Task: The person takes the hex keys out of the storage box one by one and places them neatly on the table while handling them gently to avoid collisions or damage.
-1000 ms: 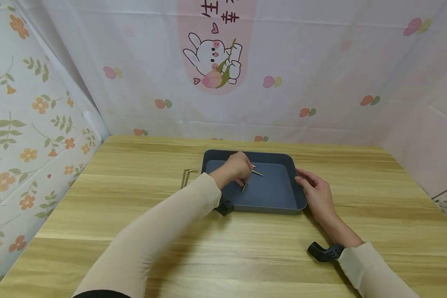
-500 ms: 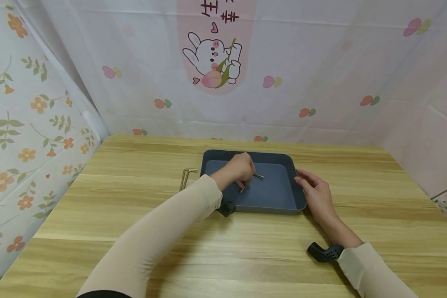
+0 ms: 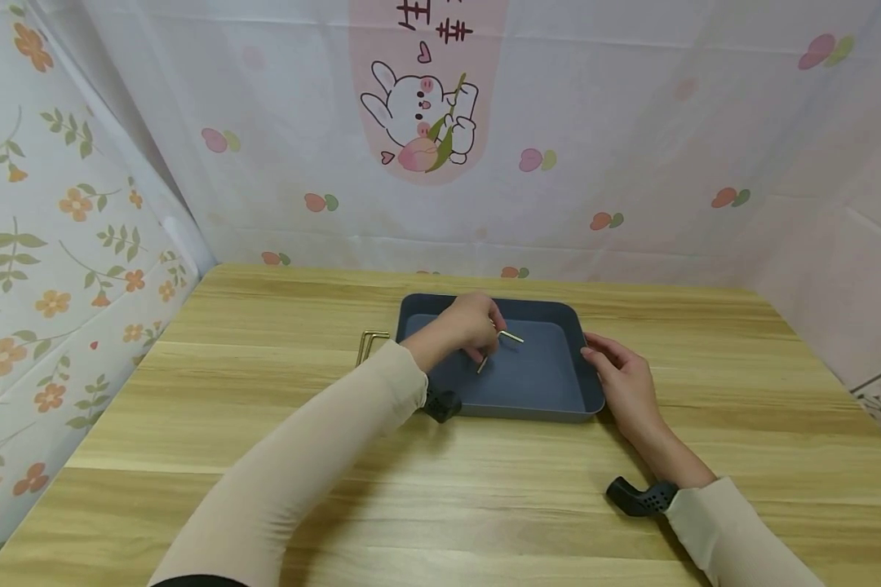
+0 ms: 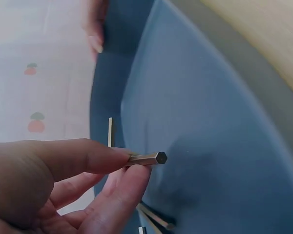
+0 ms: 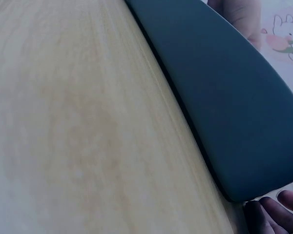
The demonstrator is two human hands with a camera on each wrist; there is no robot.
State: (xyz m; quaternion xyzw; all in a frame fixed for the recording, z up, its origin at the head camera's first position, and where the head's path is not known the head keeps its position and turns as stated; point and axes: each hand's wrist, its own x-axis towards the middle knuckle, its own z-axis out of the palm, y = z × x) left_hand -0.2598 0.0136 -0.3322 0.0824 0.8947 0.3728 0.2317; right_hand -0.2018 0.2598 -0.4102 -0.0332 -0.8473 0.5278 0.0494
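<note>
On a wood-grain desk (image 3: 705, 367), a shallow, blue-grey rectangular tray (image 3: 543, 371) is being touched at its right side by a person's right hand (image 3: 626, 383). The thumb and fingertips are being laid along the rim there; whether the wall is being gripped cannot be told. Above the tray's floor, in its left half, a brass-coloured hex key (image 4: 144, 160) is being pinched between the fingertips of the left hand (image 3: 473, 324), its six-sided end being left bare beyond them. In the left wrist view, a thin upright bar (image 4: 111, 130) of the same colour is being shown behind those fingers; whether it is being held as well cannot be told. Lower in that view, two more bars (image 4: 157, 216) are being partly hidden by the hand. Just beside the tray's left wall, two L-shaped keys (image 3: 376, 333) are being seen on the desk, close together, their lower ends being covered by a beige sleeve (image 3: 323, 440). A black perforated device (image 3: 635, 497) is being worn at each wrist. Behind the desk, the background is being filled by pale cloth (image 3: 631, 98), with fruit shapes and a cartoon rabbit (image 3: 411, 106) being displayed on it.
</note>
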